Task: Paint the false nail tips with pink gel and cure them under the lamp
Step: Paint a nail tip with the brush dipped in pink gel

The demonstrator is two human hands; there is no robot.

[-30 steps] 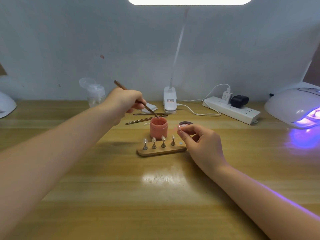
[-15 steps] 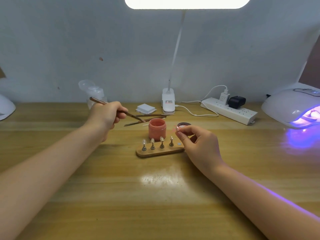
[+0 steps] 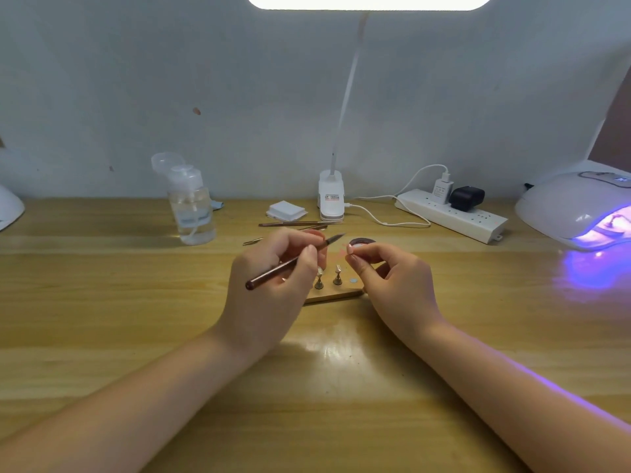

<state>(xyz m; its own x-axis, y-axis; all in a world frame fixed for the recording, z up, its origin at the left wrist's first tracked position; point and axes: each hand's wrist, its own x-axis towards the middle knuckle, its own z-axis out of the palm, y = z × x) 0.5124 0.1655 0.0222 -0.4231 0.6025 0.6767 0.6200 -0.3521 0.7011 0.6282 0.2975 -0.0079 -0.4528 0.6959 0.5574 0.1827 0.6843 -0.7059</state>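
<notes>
Left hand (image 3: 273, 285) brought brush (image 3: 293, 262) near, right hand (image 3: 392, 278) pinching nail tip (image 3: 351, 249)

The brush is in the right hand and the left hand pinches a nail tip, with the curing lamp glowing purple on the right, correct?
Not quite: the head view shows the left hand holding the brush and the right hand pinching the nail tip. The curing lamp does glow purple on the right.
</notes>
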